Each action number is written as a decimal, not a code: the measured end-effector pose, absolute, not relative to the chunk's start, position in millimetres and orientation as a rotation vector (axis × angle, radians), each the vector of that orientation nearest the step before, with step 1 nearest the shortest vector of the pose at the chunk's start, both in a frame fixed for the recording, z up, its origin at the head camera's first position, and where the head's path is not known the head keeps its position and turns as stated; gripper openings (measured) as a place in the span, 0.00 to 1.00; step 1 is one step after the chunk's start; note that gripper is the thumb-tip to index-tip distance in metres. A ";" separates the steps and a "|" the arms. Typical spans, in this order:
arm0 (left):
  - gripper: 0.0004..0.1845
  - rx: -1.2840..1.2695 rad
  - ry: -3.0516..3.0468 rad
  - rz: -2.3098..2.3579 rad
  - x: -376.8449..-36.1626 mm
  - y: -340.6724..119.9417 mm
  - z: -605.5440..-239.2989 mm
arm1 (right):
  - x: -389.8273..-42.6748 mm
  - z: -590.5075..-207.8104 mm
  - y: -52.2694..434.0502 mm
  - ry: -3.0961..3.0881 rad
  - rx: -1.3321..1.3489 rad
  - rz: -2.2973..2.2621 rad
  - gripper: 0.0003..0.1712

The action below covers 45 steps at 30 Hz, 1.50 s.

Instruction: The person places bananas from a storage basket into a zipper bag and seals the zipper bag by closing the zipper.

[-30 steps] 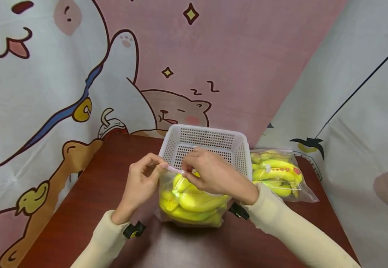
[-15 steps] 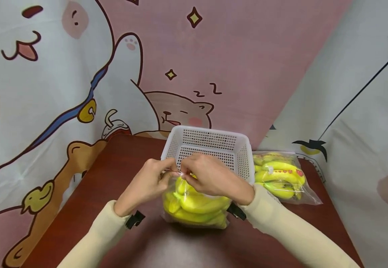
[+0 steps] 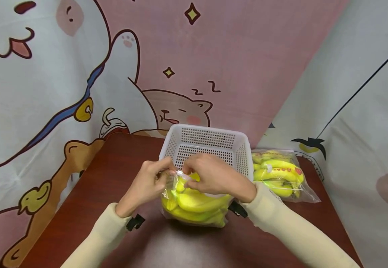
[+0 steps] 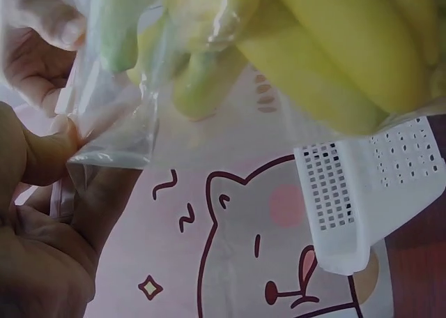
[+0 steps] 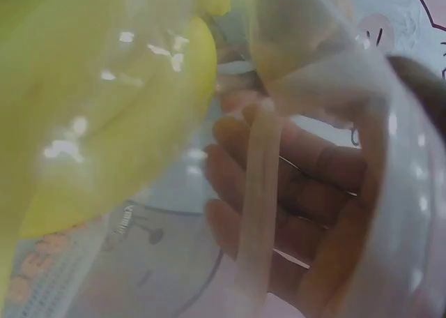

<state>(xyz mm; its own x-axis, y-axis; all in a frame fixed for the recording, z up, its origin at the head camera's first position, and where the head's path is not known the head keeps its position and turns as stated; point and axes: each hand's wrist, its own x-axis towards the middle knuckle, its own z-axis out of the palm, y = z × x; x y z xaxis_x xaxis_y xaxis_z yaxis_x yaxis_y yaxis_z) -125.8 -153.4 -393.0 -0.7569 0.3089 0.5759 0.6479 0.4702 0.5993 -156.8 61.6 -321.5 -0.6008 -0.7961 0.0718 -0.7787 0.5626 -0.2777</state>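
Note:
A clear zip bag (image 3: 194, 219) stands on the table, filled with yellow bananas (image 3: 197, 201). At its top left corner my left hand (image 3: 148, 184) pinches the bag's edge between thumb and fingers. The left wrist view shows the left thumb (image 4: 45, 150) pressed on the clear plastic. Close beside it, my right hand (image 3: 210, 173) pinches the zip strip at the bag's mouth with its fingers bent. A small white piece (image 3: 180, 172) shows on the strip between both hands. The right hand covers much of the mouth, so how far the zip is closed cannot be seen.
Right behind the bag is a white perforated basket (image 3: 242, 138). Another clear bag of bananas (image 3: 277, 173) lies at the right, next to the basket. The brown table (image 3: 90, 208) meets a cartoon-printed cloth (image 3: 247, 63) at the back.
My left hand has moved right, close to my right hand, and the stretch of pink strip between them has shortened. The right hand stays at nearly the same place. The basket has not moved.

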 end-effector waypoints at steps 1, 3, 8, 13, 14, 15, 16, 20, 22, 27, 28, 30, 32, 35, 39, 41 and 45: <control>0.13 -0.795 -2.335 -1.200 -125.7 -154.1 -393.6 | -156.8 -321.7 60.9 2.725 -1.382 -0.433 0.08; 0.13 -0.782 -2.338 -1.207 -125.5 -155.3 -394.9 | -156.2 -322.6 59.0 2.738 -1.407 -0.429 0.05; 0.11 -0.766 -2.335 -1.237 -123.7 -158.8 -395.7 | -153.2 -324.4 53.9 2.827 -1.533 -0.345 0.09; 0.08 -0.720 -2.379 -1.264 -121.9 -162.6 -391.7 | -150.5 -325.8 52.2 2.905 -1.672 -0.233 0.17; 0.08 -0.717 -2.404 -1.265 -121.9 -162.8 -389.9 | -150.0 -325.7 52.5 2.917 -1.680 -0.213 0.17; 0.07 -0.715 -2.433 -1.268 -121.8 -162.9 -388.0 | -149.9 -326.2 53.1 2.928 -1.686 -0.198 0.17; 0.06 -0.716 -2.467 -1.265 -121.5 -162.8 -385.6 | -150.0 -326.5 53.7 2.938 -1.688 -0.184 0.17; 0.09 -0.746 -2.570 -1.258 -120.9 -161.7 -380.3 | -151.9 -328.3 55.2 2.936 -1.669 -0.232 0.15; 0.08 -0.742 -2.587 -1.239 -120.7 -161.1 -380.2 | -153.3 -330.3 54.8 2.920 -1.644 -0.278 0.14; 0.08 -0.677 -2.564 -1.215 -120.7 -161.3 -384.9 | -155.4 -336.0 51.2 2.884 -1.571 -0.417 0.05; 0.08 -0.667 -2.556 -1.219 -120.8 -161.5 -386.3 | -155.6 -337.2 50.1 2.878 -1.568 -0.445 0.03; 0.08 -0.657 -2.535 -1.227 -121.1 -161.9 -389.0 | -155.9 -338.8 47.0 2.867 -1.582 -0.488 0.02; 0.08 -0.662 -2.511 -1.238 -121.4 -162.3 -390.9 | -155.8 -339.9 43.5 2.868 -1.600 -0.514 0.05; 0.08 -0.677 -2.477 -1.259 -121.8 -162.9 -392.5 | -155.3 -340.4 39.1 2.877 -1.615 -0.525 0.06; 0.09 -0.700 -2.451 -1.337 -123.2 -165.3 -395.6 | -154.1 -340.4 37.7 2.888 -1.637 -0.469 0.05; 0.09 -0.697 -2.446 -1.382 -124.0 -167.1 -397.0 | -153.4 -340.9 38.8 2.902 -1.652 -0.429 0.04; 0.08 -0.667 -2.443 -1.437 -125.0 -168.6 -398.3 | -152.5 -343.0 42.3 2.930 -1.677 -0.403 0.03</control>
